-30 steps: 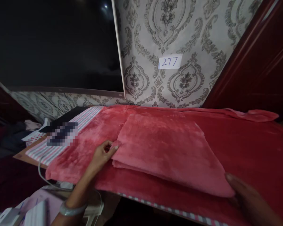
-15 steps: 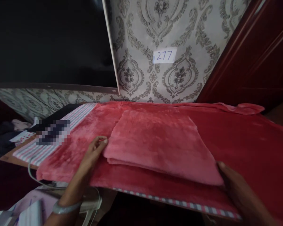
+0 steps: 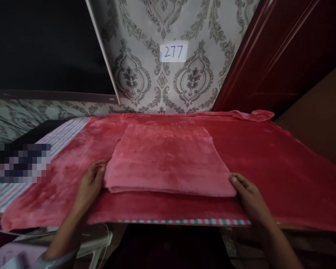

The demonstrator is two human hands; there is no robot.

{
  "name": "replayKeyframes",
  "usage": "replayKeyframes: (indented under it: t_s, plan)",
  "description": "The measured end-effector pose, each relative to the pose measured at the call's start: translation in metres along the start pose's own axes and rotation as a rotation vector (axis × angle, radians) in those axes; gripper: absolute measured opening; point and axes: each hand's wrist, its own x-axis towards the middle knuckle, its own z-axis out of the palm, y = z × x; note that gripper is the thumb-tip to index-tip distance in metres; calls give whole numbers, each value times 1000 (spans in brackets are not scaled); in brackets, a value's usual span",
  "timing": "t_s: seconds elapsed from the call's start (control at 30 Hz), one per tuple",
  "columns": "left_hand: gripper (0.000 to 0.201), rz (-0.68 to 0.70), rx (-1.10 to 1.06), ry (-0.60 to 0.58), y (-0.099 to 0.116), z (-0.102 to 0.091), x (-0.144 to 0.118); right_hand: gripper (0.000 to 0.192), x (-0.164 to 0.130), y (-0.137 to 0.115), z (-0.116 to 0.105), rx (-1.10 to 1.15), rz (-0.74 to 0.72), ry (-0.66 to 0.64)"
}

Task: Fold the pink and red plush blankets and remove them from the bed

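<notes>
A folded pink fleece cloth (image 3: 165,160) lies flat on a larger red fleece blanket (image 3: 282,168) that covers the table. My left hand (image 3: 89,185) rests at the cloth's near left corner, fingertips touching its edge. My right hand (image 3: 248,198) touches the near right corner, thumb against the fold. Neither hand has lifted the cloth; whether the fingers pinch its edge is not clear.
A striped pink and white sheet (image 3: 64,134) shows under the blanket at the left and along the front edge. A patterned wall with a paper label "277" (image 3: 173,51) stands behind. A dark screen (image 3: 39,45) is at upper left, a dark red door (image 3: 291,48) at right. A white cable (image 3: 103,243) hangs below.
The view has swung so the cloth sits centred and squared. Both hands have come in along the near edge to its two front corners; the right hand is now fully in view.
</notes>
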Motion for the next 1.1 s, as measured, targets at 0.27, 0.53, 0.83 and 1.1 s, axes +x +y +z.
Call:
replayKeyframes:
  t_s: [0.27,0.53,0.83,1.1]
  plan:
    - [43,423,278,-95,-7,-14,-23,70,-21,10,-9,-322,-280,-127]
    - [32,507,298,-112,-7,-17,-12,31,-15,4,-10,-466,-517,-46]
    - [41,403,291,257,90,-1,105,32,88,-104,22,-349,-537,213]
    - [57,765,545,-374,79,75,95,46,100,-65,100,-1027,-817,-119]
